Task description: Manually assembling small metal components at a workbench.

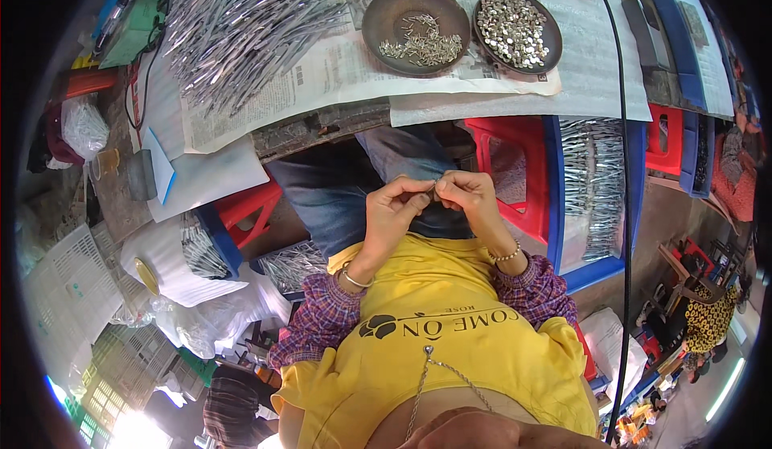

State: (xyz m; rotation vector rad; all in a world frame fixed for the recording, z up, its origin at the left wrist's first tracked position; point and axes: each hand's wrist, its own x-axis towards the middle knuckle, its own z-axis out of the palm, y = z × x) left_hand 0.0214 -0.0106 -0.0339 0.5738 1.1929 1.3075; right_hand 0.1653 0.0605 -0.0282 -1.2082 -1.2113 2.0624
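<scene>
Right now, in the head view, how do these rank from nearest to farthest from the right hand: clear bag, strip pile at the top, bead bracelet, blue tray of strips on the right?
1. Bead bracelet: on the wrist of the right hand.
2. Blue tray: to the right.
3. Strip pile: upper left.
4. Clear bag: far left.

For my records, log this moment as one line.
left hand: pinched | right hand: pinched | anything held: too small to tell | on table: metal strips, two dishes
</scene>
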